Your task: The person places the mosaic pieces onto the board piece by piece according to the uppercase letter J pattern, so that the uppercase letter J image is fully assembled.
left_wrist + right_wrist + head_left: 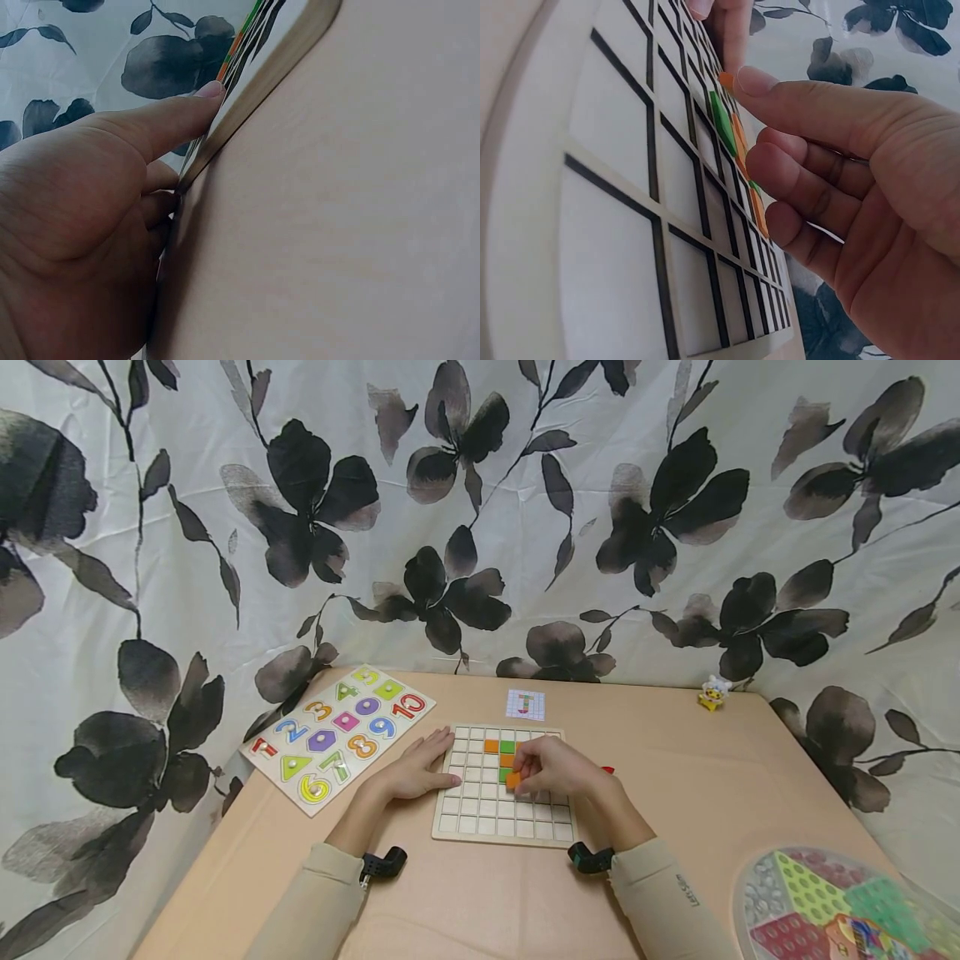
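A wooden grid board with square cells lies on the table between my hands. My left hand rests along its left edge; in the left wrist view the thumb touches the rim. Over the middle of the grid, my right hand pinches an orange square tile between thumb and fingers. That tile is tilted, just below a green tile set in a cell. Above it sit another orange tile, a green tile and an orange tile. The right hand hides part of the upper row.
Behind the board lies a small card with a coloured J on a grid. A number and shape puzzle board is at the left. A toy figure stands back right, a clear container front right. Something red shows behind the right hand.
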Action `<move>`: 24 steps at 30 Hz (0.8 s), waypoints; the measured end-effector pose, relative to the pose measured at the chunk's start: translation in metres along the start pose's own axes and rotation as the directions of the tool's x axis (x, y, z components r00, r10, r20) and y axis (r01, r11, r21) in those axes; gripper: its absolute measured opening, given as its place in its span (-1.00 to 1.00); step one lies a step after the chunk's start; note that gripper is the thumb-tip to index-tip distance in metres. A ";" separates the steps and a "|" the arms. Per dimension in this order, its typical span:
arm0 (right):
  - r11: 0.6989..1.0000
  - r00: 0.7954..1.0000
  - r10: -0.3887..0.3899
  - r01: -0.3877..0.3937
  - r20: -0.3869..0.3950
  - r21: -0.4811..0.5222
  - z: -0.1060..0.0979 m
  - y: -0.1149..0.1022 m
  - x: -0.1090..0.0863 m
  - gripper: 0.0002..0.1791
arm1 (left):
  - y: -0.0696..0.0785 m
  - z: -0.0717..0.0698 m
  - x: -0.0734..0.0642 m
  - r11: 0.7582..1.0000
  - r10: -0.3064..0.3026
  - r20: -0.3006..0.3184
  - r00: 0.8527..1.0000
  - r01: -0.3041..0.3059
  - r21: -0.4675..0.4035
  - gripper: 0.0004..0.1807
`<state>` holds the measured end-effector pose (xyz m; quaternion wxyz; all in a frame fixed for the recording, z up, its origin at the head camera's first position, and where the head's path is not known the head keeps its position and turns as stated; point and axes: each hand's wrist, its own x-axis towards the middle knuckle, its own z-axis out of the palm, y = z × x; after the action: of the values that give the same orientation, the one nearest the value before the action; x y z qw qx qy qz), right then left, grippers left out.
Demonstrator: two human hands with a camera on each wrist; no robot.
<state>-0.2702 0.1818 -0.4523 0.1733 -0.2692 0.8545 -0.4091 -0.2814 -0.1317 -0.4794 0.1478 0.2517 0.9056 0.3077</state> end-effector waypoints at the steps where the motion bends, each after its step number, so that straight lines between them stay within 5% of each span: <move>1: 1.000 1.000 -0.003 0.003 0.005 -0.003 0.001 0.000 0.001 -0.69 | 0.000 0.000 0.000 1.000 -0.002 0.000 1.000 0.002 -0.001 0.02; 24: 0.997 0.998 -0.045 0.048 0.046 -0.067 0.012 0.002 0.006 -0.72 | 0.002 0.000 0.000 1.000 -0.021 0.009 1.000 0.021 -0.013 0.03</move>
<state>-0.2692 0.1720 -0.4614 0.1737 -0.3037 0.8573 -0.3776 -0.2809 -0.1304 -0.4781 0.1569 0.2425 0.9054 0.3111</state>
